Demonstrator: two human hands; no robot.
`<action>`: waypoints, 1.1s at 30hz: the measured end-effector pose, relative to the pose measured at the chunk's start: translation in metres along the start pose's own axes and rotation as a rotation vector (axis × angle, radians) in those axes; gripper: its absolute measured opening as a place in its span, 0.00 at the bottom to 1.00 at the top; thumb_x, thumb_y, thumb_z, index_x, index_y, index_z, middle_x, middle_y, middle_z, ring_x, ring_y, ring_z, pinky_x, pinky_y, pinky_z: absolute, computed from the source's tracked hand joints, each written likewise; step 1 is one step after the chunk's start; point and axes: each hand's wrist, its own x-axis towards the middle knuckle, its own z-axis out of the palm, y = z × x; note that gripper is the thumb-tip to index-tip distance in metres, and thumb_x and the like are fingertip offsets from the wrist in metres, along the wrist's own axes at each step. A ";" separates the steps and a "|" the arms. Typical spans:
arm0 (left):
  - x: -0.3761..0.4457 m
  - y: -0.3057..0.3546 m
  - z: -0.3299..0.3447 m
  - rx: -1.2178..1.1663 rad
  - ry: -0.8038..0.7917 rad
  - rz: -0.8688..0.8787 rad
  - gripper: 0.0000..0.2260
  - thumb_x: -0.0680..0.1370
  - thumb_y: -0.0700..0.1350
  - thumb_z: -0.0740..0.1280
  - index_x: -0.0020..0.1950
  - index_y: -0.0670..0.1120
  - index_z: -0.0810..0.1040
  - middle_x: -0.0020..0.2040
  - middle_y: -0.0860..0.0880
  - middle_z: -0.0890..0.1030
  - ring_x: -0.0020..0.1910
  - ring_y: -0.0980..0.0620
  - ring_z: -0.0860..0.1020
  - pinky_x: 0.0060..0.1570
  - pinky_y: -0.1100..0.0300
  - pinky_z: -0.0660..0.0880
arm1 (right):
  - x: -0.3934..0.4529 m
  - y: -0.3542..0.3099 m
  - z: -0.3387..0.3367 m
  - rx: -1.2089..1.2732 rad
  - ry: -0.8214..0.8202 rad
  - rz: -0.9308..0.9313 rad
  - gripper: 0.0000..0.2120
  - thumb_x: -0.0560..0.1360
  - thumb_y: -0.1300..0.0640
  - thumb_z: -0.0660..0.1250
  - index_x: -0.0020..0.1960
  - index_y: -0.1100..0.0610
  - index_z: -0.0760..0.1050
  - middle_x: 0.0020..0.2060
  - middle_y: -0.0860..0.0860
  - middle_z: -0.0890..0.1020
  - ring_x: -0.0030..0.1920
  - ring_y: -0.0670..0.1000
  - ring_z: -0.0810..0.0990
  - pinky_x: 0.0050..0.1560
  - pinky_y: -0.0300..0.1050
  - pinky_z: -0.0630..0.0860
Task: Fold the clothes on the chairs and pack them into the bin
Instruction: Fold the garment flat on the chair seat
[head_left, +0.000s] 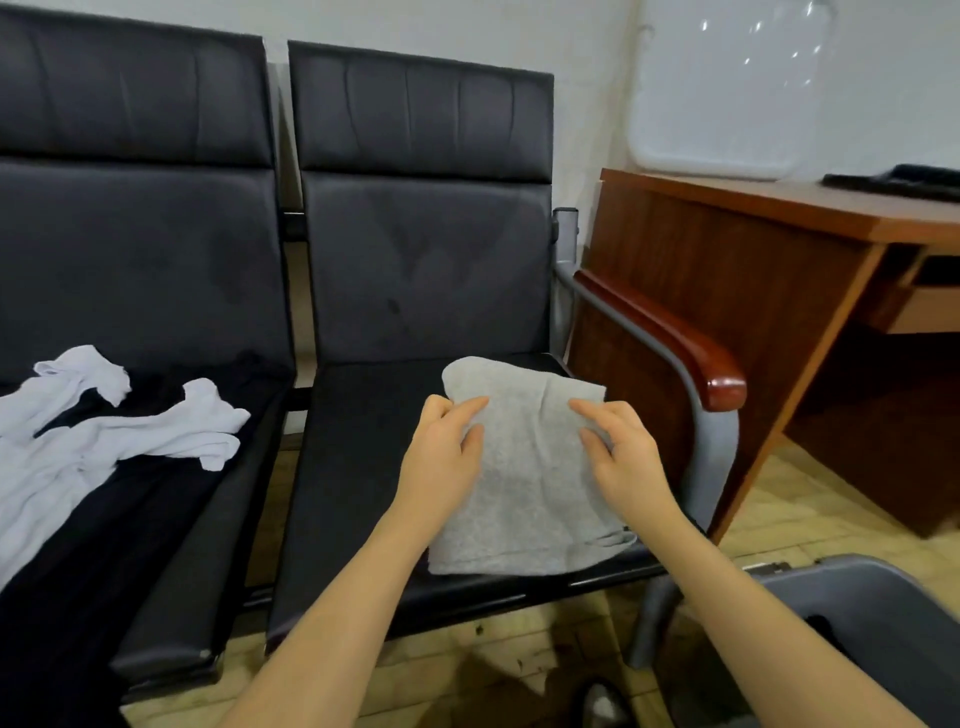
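— So where is the grey garment (524, 467) now?

— Folded into a rough rectangle on the seat of the right-hand chair (363, 467), toward its right side, near the armrest (670, 338). Both hands are on it: the left hand (441, 457) rests at its left edge, the right hand (623, 457) on its right part, fingers loosely bent and spread over the cloth. I cannot tell whether either is pinching a layer or just pressing it flat.

— How would you expect it to handle?

— Soft and light, I'd judge, a limp knit with no stiffness at all. Lifted by one corner it would likely fall open and lose its folds.

— Where to take hold, then?

— Under the two long sides, fingers slid beneath and thumbs on top, so the stack stays together. The bin (878, 613) sits low at the near right, just beside the chair, so it would be a short carry.

— And the rest?

— A white garment (104, 441) lies crumpled on a dark one (78, 571) on the left chair (208, 519), both unfolded. A wooden desk (727, 260) stands at the far right.
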 end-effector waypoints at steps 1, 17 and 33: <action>0.001 0.009 0.000 0.014 -0.005 0.018 0.18 0.80 0.42 0.60 0.70 0.49 0.70 0.45 0.57 0.65 0.39 0.59 0.69 0.41 0.66 0.71 | 0.003 -0.003 -0.011 -0.013 0.021 -0.029 0.16 0.77 0.68 0.62 0.64 0.63 0.75 0.47 0.54 0.73 0.45 0.48 0.73 0.48 0.24 0.66; 0.031 0.148 0.156 0.070 -0.278 0.400 0.19 0.80 0.44 0.62 0.71 0.47 0.69 0.48 0.53 0.65 0.42 0.53 0.71 0.45 0.52 0.75 | -0.041 0.110 -0.184 -0.201 0.282 0.102 0.18 0.78 0.67 0.61 0.67 0.60 0.72 0.49 0.51 0.71 0.43 0.40 0.69 0.47 0.23 0.66; -0.111 0.152 0.478 0.070 -1.056 0.490 0.18 0.82 0.45 0.59 0.72 0.49 0.67 0.48 0.52 0.64 0.40 0.51 0.69 0.38 0.51 0.72 | -0.291 0.297 -0.236 -0.304 0.088 0.921 0.23 0.80 0.64 0.59 0.74 0.59 0.63 0.50 0.49 0.65 0.43 0.44 0.66 0.46 0.30 0.61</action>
